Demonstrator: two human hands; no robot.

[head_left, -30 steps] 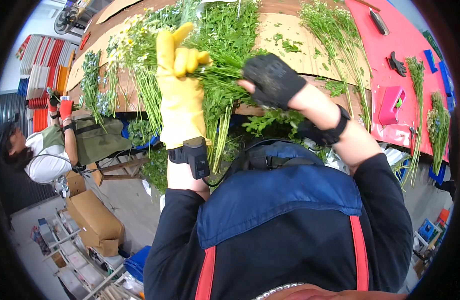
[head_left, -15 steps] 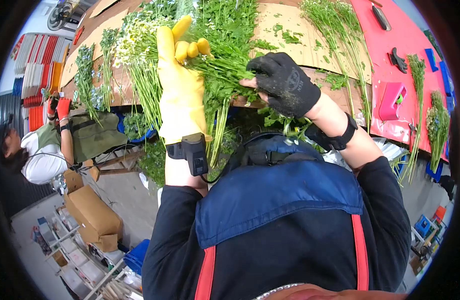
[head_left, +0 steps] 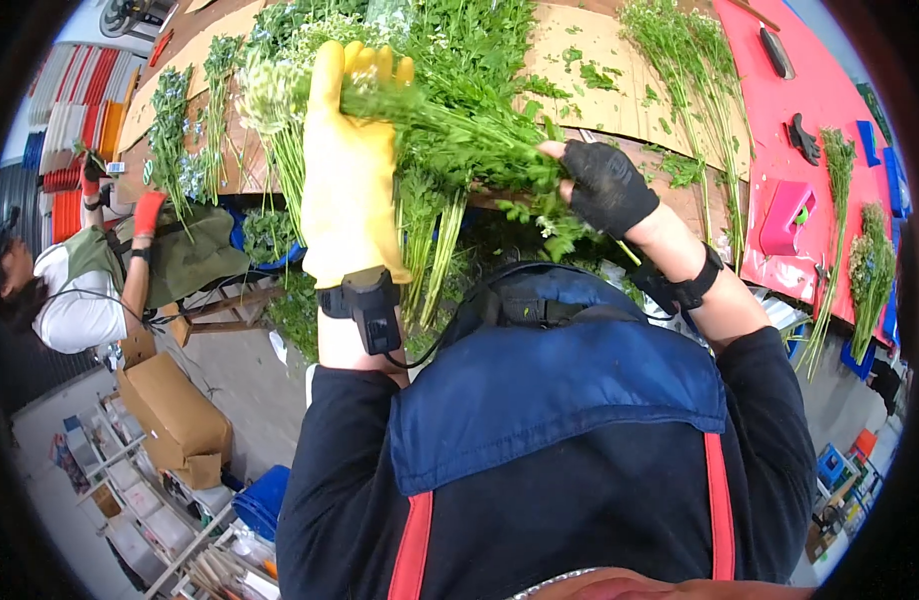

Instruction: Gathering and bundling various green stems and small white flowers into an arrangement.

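My left hand [head_left: 355, 140], in a long yellow glove, is closed round a leafy bunch of flower stems [head_left: 480, 135], near their small pale flower heads. The bunch slants down to the right across the table edge. At its lower end is my right hand [head_left: 608, 188], in a black fingerless glove, bare fingertips bent in on the stems among the leaves. A thin cut stem end [head_left: 628, 250] pokes out below that hand. Loose leaves [head_left: 555, 235] hang beneath the bunch, over the edge. Part of the bunch by my left hand is smeared by motion.
Piled greenery [head_left: 460, 40] covers the table's middle. Sorted stems [head_left: 685, 90] lie on cardboard [head_left: 570, 45]. The red sheet [head_left: 760, 130] at right bears a pink holder [head_left: 783, 218], a black glove [head_left: 804, 140] and more bunches. A co-worker [head_left: 80, 290] in red gloves works at left.
My right hand has moved right and slightly down, away from my left hand. My left hand shifted a little left, its fingers now folded over the stems. The co-worker's hands have moved apart.
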